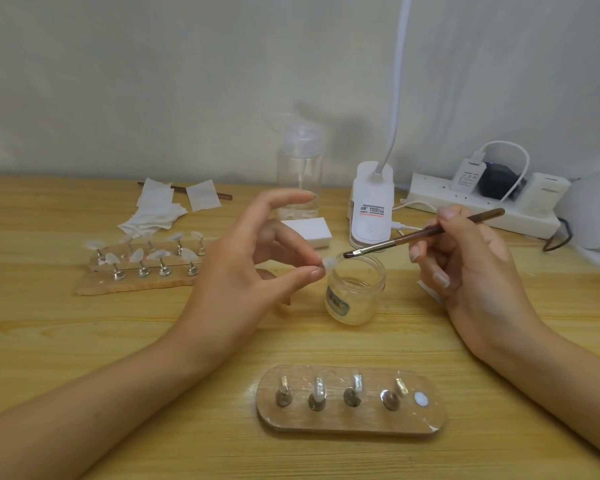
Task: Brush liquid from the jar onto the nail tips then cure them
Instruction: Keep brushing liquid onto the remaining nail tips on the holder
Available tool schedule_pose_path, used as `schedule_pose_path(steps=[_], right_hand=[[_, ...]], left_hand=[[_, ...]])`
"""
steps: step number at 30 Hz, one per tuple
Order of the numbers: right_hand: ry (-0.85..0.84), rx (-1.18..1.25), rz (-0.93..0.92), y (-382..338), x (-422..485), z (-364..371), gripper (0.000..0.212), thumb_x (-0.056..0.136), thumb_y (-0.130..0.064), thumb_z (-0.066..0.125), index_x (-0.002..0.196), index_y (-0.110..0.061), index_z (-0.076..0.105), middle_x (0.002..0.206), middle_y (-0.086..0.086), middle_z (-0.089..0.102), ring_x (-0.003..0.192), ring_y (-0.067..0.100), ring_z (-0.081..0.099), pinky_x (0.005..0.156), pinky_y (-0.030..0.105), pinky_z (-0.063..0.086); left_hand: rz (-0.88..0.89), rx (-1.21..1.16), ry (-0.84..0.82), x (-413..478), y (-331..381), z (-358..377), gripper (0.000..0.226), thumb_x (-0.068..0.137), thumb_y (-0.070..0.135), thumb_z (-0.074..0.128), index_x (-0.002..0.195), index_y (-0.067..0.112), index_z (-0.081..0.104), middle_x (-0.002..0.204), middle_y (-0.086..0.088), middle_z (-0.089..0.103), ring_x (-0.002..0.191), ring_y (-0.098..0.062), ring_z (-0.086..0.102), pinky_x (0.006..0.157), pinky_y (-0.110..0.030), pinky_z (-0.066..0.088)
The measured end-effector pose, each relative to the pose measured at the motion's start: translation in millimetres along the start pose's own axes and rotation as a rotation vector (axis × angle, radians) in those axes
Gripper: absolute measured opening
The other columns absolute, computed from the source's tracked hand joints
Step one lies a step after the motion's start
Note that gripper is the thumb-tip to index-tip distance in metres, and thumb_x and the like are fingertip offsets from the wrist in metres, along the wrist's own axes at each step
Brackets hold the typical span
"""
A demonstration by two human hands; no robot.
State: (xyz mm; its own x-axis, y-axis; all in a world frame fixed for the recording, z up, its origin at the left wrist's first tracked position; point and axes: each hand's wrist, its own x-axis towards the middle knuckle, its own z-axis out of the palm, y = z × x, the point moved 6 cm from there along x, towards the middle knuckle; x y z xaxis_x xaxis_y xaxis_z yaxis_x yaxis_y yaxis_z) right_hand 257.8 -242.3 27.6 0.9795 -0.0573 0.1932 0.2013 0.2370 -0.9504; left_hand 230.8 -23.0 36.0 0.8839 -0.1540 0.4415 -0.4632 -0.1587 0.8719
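Observation:
My left hand (257, 258) pinches a small clear nail tip (329, 263) on its stand between thumb and a finger, just above the rim of an open glass jar (355, 289). My right hand (465, 258) grips a brown brush (426, 232), its dark bristles close to the nail tip over the jar. A near oval holder (350, 419) carries several nail tips on metal stands. A second holder (136, 282) at the left carries several more tips.
A clear pump bottle (299, 174), a white lamp base (371, 206), a white block (309, 230) and a power strip (482, 206) with plugs line the back. Paper wipes (156, 209) and another brush lie at back left on the wooden table (84, 334).

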Motion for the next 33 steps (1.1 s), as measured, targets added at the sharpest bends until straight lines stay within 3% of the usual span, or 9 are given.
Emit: schedule_pose_path(steps=[6, 9, 13, 18, 22, 24, 29, 33], right_hand=[[-0.019, -0.031, -0.015, -1, -1, 1, 0.021, 0.101, -0.024, 0.045, 0.083, -0.014, 0.047, 0.062, 0.004, 0.065, 0.04, 0.009, 0.034, 0.043, 0.019, 0.027], [-0.059, -0.074, -0.042, -3, -2, 4, 0.022, 0.097, -0.03, 0.049, 0.08, -0.016, 0.048, 0.065, 0.004, 0.067, 0.04, 0.01, 0.035, 0.046, 0.031, 0.017], [-0.115, -0.071, -0.067, -6, -5, 10, 0.021, 0.089, -0.036, 0.053, 0.07, -0.027, 0.056, 0.068, 0.007, 0.069, 0.04, 0.011, 0.037, 0.042, 0.024, 0.022], [-0.005, -0.061, -0.015, -1, -1, -1, 0.024, 0.102, -0.022, 0.046, 0.078, -0.019, 0.047, 0.064, 0.006, 0.066, 0.039, 0.01, 0.035, 0.04, 0.023, 0.019], [-0.05, -0.071, -0.063, -5, -3, 3, 0.023, 0.098, -0.027, 0.049, 0.077, -0.019, 0.048, 0.066, 0.005, 0.068, 0.04, 0.01, 0.035, 0.048, 0.035, 0.015], [-0.074, -0.083, -0.055, -5, -4, 6, 0.022, 0.093, -0.032, 0.052, 0.073, -0.022, 0.052, 0.067, 0.007, 0.068, 0.04, 0.011, 0.035, 0.045, 0.032, 0.016], [-0.007, -0.058, -0.013, -2, -2, -1, 0.026, 0.102, -0.021, 0.045, 0.077, -0.019, 0.046, 0.063, 0.006, 0.065, 0.039, 0.01, 0.033, 0.045, 0.031, 0.014], [-0.07, -0.064, -0.039, -4, -4, 6, 0.022, 0.096, -0.029, 0.051, 0.076, -0.02, 0.048, 0.065, 0.007, 0.067, 0.039, 0.01, 0.035, 0.039, 0.017, 0.028]], left_hand=[[0.002, -0.013, -0.036, 0, -2, 3, 0.062, 0.084, 0.0, 0.076, 0.133, 0.031, 0.053, 0.086, 0.003, 0.071, 0.09, -0.015, 0.072, 0.056, -0.025, 0.056], [0.01, -0.007, -0.049, 0, -2, 4, 0.061, 0.084, 0.002, 0.076, 0.133, 0.03, 0.054, 0.086, 0.003, 0.071, 0.092, -0.016, 0.072, 0.058, -0.023, 0.055], [0.013, 0.0, -0.039, 0, -1, 3, 0.059, 0.082, 0.007, 0.078, 0.131, 0.03, 0.054, 0.084, 0.004, 0.072, 0.092, -0.014, 0.072, 0.06, -0.027, 0.055], [0.011, -0.009, -0.036, 0, -2, 3, 0.06, 0.082, 0.008, 0.078, 0.132, 0.031, 0.054, 0.083, 0.003, 0.072, 0.09, -0.015, 0.073, 0.063, -0.026, 0.055], [0.022, -0.003, -0.043, 1, -2, 4, 0.06, 0.083, 0.007, 0.078, 0.133, 0.031, 0.053, 0.08, 0.004, 0.071, 0.089, -0.014, 0.073, 0.061, -0.022, 0.052], [0.024, -0.001, -0.045, 1, -2, 4, 0.061, 0.084, 0.007, 0.078, 0.133, 0.031, 0.053, 0.08, 0.004, 0.071, 0.09, -0.015, 0.073, 0.061, -0.024, 0.053], [0.013, -0.01, -0.042, 0, -2, 4, 0.061, 0.083, 0.008, 0.078, 0.133, 0.031, 0.053, 0.079, 0.003, 0.071, 0.089, -0.017, 0.073, 0.062, -0.026, 0.055], [0.0, -0.015, -0.044, 0, -2, 4, 0.061, 0.081, 0.008, 0.079, 0.132, 0.03, 0.054, 0.079, 0.001, 0.071, 0.086, -0.015, 0.073, 0.063, -0.028, 0.055]])
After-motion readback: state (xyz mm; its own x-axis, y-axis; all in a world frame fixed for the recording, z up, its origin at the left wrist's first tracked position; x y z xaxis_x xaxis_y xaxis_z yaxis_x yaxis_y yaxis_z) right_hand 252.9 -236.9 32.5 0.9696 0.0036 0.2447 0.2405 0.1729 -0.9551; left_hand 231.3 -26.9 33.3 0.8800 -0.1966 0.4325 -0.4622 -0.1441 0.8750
